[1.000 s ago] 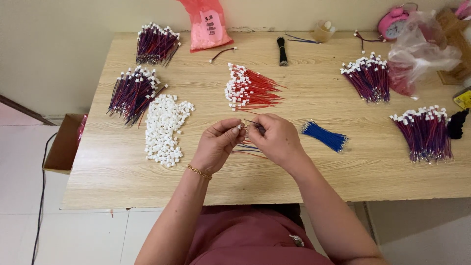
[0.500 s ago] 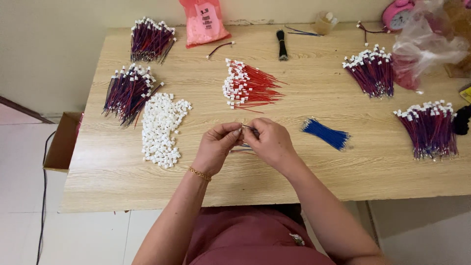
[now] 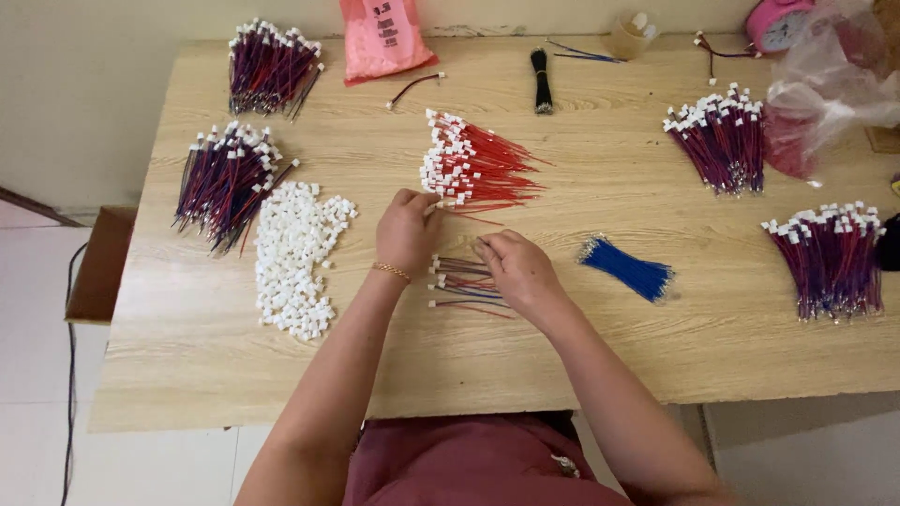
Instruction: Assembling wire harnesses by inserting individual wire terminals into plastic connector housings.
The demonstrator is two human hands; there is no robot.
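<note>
My left hand (image 3: 408, 230) reaches up to the lower edge of a fanned bundle of red wires with white connectors (image 3: 473, 167) and pinches one red wire there. My right hand (image 3: 516, 270) lies knuckles-up on the table, its fingertips on a small pile of red and blue wires with connectors (image 3: 459, 283). Its curled fingers hide whether they hold a wire. A heap of loose white connectors (image 3: 295, 253) lies left of my left hand. A bundle of blue wires (image 3: 626, 267) lies right of my right hand.
Bundles of red-blue wires with white connectors lie at the far left (image 3: 225, 178), back left (image 3: 270, 66), back right (image 3: 722, 136) and right edge (image 3: 830, 253). A pink bag (image 3: 380, 37), a black wire bundle (image 3: 541, 80), a small cup (image 3: 628, 33) and a clear plastic bag (image 3: 825, 84) sit along the back of the wooden table (image 3: 187, 356).
My hands, joined over a wire before, have parted. The left has gone up to the red bundle, and the right has dropped onto the small pile.
</note>
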